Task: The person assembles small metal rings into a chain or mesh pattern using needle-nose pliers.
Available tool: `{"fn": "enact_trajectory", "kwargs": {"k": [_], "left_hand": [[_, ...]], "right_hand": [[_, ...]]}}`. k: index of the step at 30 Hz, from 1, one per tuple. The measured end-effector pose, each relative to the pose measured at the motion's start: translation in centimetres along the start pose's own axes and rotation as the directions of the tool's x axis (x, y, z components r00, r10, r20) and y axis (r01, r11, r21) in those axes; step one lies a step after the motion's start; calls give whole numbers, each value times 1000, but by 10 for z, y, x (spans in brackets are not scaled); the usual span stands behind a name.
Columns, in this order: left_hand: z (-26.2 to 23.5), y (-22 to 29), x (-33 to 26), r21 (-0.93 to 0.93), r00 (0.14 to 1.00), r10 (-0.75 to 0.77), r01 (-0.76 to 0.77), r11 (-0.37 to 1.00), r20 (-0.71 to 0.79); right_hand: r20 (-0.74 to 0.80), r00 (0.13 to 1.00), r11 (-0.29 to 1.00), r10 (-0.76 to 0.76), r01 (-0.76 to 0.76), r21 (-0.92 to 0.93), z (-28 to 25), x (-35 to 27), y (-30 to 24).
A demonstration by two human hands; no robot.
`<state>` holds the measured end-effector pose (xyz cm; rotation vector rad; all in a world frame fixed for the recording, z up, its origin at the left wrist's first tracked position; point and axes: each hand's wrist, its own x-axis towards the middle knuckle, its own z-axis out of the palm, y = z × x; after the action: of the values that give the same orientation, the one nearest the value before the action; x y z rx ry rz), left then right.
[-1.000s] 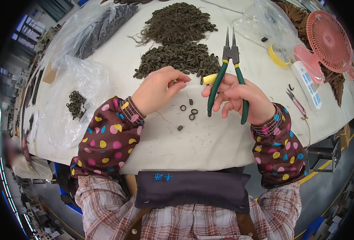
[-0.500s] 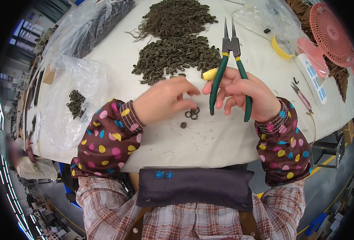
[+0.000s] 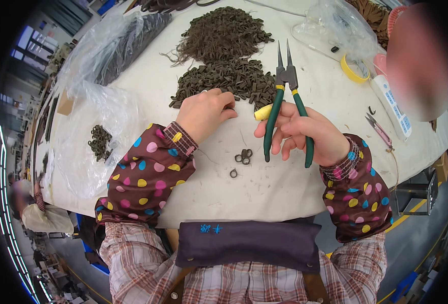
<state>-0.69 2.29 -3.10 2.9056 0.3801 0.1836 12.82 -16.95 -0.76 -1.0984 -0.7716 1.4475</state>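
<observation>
l hand (image 3: 207, 114) just went from the rings (image 3: 245, 156) to the near edge of the loop pile (image 3: 226, 78) — can't tell if it's pinching anything — so they're uncovered on the table (image 3: 211, 195), r hand (image 3: 312, 129) clasping green pliers (image 3: 287, 77).

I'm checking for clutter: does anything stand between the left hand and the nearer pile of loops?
Nothing visible does: the left hand overlaps the pile's near edge in this view, though contact can't be told. The pliers in the right hand stand off to the right.
</observation>
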Motion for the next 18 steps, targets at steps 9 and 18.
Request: {"fn": "enact_trajectory", "kwargs": {"k": [9, 18], "left_hand": [[8, -1, -3, -90, 998, 30, -36, 995, -63], [13, 2, -9, -151, 977, -137, 113, 982, -161]], "right_hand": [[163, 986, 998, 26, -15, -67, 9, 0, 8], [256, 963, 996, 82, -70, -56, 10, 0, 10]]}}
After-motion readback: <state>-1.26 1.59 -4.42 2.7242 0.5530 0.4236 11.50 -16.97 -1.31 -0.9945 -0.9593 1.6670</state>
